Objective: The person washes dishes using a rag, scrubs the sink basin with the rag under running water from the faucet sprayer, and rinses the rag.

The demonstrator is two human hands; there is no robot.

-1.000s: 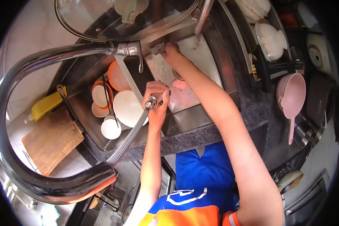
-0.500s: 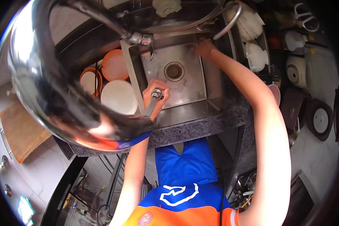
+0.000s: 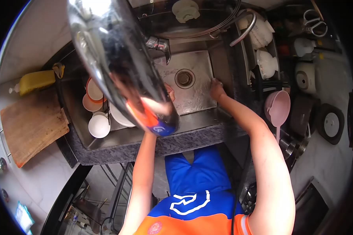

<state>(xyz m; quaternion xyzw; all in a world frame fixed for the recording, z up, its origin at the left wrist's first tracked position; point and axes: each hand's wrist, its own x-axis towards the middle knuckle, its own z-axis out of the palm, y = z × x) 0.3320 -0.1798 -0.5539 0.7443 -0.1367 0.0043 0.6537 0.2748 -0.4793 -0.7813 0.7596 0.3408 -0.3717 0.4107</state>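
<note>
- The basin (image 3: 198,96) lies at the centre of the frame, with the round drain (image 3: 184,79) in its floor, slightly above the frame's middle.
- The right hand (image 3: 216,89) is at the right edge of that floor, beside the right wall; the floor spreads leftward from it, and the drain lies to its left and slightly higher.
- The left hand (image 3: 170,92) shows only as a few fingers past the tap (image 3: 125,74), left of the drain and nearer to it than the right hand is.
- The floor is roughly square, so no long axis stands out; the right forearm slants from the lower right toward its right edge.
- The right fingers look curled, but whether they pinch anything cannot be told; the left grip is hidden behind the tap.
- Left of the tap, a white bowl (image 3: 99,126) sits in the other sink.
</note>
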